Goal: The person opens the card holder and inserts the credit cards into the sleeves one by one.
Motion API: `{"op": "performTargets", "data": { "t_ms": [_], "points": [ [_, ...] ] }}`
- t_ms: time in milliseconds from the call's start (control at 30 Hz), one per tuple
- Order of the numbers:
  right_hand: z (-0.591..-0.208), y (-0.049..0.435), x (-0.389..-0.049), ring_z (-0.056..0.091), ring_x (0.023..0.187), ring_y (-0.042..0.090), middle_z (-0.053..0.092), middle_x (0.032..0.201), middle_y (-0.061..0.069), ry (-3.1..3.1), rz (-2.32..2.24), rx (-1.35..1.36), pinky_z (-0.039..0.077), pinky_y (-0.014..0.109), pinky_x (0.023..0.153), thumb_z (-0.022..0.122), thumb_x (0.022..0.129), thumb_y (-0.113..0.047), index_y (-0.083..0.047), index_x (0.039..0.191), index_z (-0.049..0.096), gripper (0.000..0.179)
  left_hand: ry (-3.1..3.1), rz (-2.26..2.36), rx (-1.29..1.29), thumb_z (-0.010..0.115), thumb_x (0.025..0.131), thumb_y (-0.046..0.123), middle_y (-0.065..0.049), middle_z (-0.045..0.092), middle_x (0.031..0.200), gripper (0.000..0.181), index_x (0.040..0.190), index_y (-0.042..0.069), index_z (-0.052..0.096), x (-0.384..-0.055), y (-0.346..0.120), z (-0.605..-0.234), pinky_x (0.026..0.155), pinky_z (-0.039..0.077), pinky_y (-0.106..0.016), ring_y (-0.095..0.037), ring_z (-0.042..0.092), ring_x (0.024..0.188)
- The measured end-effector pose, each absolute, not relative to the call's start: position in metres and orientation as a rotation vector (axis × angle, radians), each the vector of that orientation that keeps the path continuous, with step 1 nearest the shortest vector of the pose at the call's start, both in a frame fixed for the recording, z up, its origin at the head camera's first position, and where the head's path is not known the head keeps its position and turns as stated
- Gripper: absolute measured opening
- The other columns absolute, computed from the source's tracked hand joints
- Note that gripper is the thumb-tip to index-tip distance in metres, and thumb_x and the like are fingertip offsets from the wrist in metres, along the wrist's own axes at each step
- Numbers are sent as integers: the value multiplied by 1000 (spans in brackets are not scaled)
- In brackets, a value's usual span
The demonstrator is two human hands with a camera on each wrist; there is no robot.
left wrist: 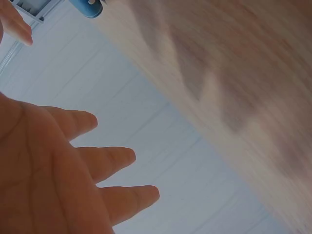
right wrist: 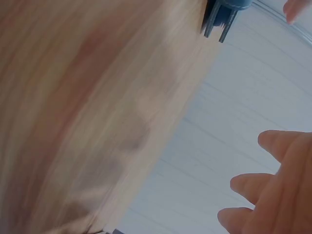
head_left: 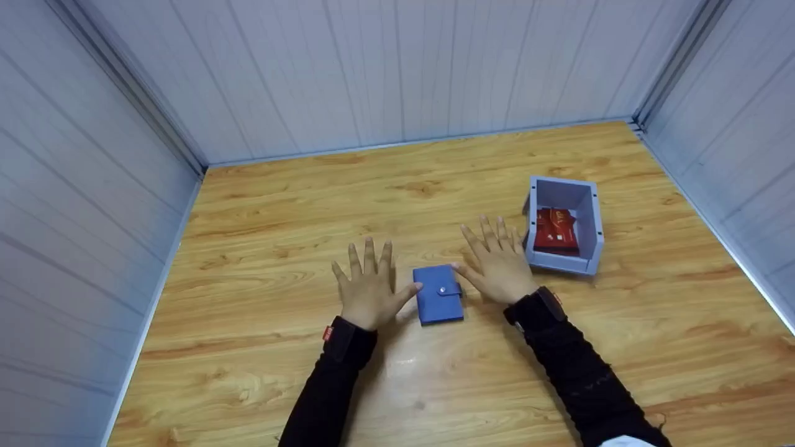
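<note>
A small blue card holder [head_left: 440,304] with a snap strap lies closed on the wooden table, between the two hands. To its left, my left hand [head_left: 367,290] spreads its fingers, the thumb tip at the holder's upper left edge; whether it touches is hard to tell. On the other side my right hand [head_left: 500,268] is also spread, its thumb close to the holder's upper right corner. In the left wrist view the left palm [left wrist: 44,170] faces the table with straight fingers. The right fingers [right wrist: 251,187] look straight too in the right wrist view. Neither hand holds anything.
A grey plastic bin [head_left: 587,266] stands just right of the right hand, with red printed cards or packets [head_left: 554,239] inside. White panel walls [head_left: 397,74] enclose the wooden table [head_left: 261,372] at the back and both sides.
</note>
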State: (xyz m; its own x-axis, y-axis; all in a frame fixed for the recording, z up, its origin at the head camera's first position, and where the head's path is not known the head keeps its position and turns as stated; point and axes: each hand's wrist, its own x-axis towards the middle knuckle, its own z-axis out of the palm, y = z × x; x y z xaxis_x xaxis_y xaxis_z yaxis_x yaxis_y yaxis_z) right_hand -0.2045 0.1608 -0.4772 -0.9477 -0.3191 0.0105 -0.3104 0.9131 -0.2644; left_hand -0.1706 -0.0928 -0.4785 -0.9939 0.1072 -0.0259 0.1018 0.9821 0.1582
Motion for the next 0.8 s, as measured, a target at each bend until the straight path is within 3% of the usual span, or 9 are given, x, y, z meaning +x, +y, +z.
{"op": "performTargets", "data": {
  "t_ms": [300, 467, 600, 800],
  "points": [
    [-473, 162, -201, -4, 151, 39, 4, 165, 16, 3078, -455, -524, -4, 56, 121, 32, 96, -68, -24, 158, 15, 79, 3015, 367, 325, 45, 84, 78, -14, 4, 165, 101, 159, 21, 9, -170, -87, -474, 117, 9, -65, -45, 2, 150],
    [-468, 158, -199, 8, 150, 42, 8, 164, 17, 3074, -506, -539, 12, 61, 119, 38, 95, -65, -23, 158, 18, 78, 2991, 414, 404, 51, 83, 76, -14, 6, 165, 103, 158, 19, 11, -167, -82, -471, 119, 10, -63, -45, 3, 150],
    [-465, 153, -194, 27, 145, 43, 25, 159, 21, 3061, -554, -561, 25, 61, 115, 45, 95, -61, -16, 152, 34, 74, 2973, 423, 464, 58, 80, 73, -14, 7, 165, 106, 158, 15, 15, -164, -78, -472, 119, 12, -60, -42, 4, 150],
    [-469, 141, -186, 56, 119, 38, 60, 126, 21, 3070, -528, -663, 43, 54, 104, 58, 93, -50, -3, 119, 60, 53, 2894, 478, 570, 63, 81, 67, -16, 12, 164, 105, 155, 5, 21, -158, -71, -480, 119, 26, -48, -35, 15, 151]
  ]
}}
